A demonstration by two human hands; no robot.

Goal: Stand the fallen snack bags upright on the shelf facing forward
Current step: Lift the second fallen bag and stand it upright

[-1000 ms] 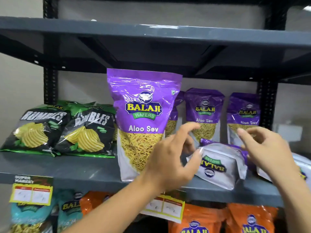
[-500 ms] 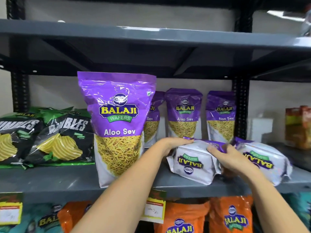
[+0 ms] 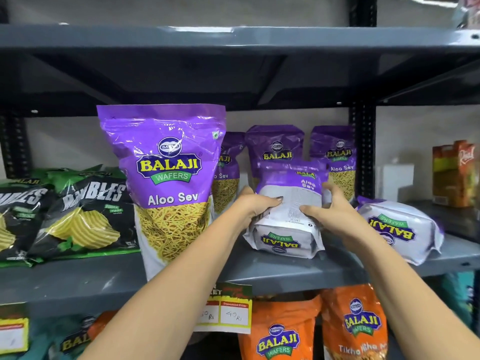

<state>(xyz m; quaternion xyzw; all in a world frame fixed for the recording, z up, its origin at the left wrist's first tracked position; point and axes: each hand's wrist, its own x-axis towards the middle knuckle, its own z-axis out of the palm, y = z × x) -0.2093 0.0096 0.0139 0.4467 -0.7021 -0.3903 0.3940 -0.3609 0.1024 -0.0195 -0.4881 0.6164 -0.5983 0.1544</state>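
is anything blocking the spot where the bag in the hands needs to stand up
Nothing visible does. Both the left hand and right hand already grip the tilted Aloo Sev bag, and the shelf under it is bare. The large upright bag and another fallen bag flank it.

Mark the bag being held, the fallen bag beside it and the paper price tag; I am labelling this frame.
Held purple-and-white foil snack bag (image 3: 291, 203): head view, its white back panel.
Fallen purple-and-white foil bag (image 3: 397, 227): head view, its white underside.
Paper price tag (image 3: 224, 309): head view, its white middle.
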